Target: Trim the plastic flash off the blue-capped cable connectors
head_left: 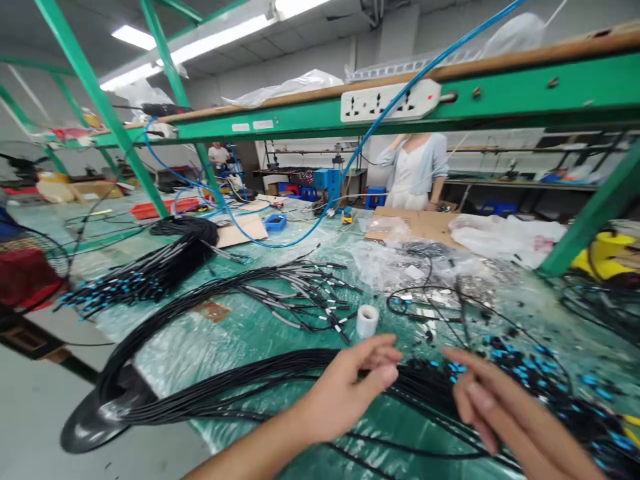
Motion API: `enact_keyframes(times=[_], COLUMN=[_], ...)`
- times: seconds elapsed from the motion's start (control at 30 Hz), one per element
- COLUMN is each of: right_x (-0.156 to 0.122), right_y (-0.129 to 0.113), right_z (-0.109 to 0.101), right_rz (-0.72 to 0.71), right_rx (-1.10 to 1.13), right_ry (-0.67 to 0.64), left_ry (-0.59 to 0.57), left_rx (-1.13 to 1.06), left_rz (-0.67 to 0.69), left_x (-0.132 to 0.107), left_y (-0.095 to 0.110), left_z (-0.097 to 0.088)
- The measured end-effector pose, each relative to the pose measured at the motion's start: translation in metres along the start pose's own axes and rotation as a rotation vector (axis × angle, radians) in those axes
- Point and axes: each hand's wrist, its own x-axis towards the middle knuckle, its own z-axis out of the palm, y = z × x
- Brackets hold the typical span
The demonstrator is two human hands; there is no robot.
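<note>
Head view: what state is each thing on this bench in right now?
black cables, bundled, lying flat
left hand, fingers curled together over them; grip unclear
right hand, open, fingers stretched out
tape roll, standing on end
blue hose, hanging slack

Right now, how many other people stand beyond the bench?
2: a person in pale blue behind the cardboard; a person in white far back, left. Shelving may hide others.

My left hand (350,390) and right hand (493,407) hover, fingers loosely curled, over a bundle of black cables (240,387) on the green table (260,333), near a white tape roll (367,321).
</note>
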Motion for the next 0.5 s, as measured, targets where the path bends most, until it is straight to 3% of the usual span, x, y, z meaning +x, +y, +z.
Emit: enact_keyframes(times=[0.1, 0.2, 0.27, 0.37, 0.5], right_x=[-0.021, -0.030, -0.035, -0.042, -0.050], right_y=[-0.005, 0.006, 0.019, 0.036, 0.052], right_z=[0.014, 0.024, 0.027, 0.026, 0.022], right_rz=[0.066, 0.076, 0.105, 0.084, -0.006], right_rx=[0.140, 0.041, -0.017, -0.109, -0.193], right_ry=[-0.284, -0.436, -0.501, -0.491, -0.445], left_ry=[0.040, 0.053, 0.023, -0.023, 0.023], left_rx=[-0.367, -0.543, -0.574, -0.565, -0.578], left_rz=[-0.055, -0.080, -0.060, -0.052, -0.040], left_x=[0.047, 0.081, 0.089, 0.087, 0.079], left_y=[-0.007, -0.019, -0.028, -0.038, -0.042], left_z=[0.040, 0.073, 0.087, 0.091, 0.083])
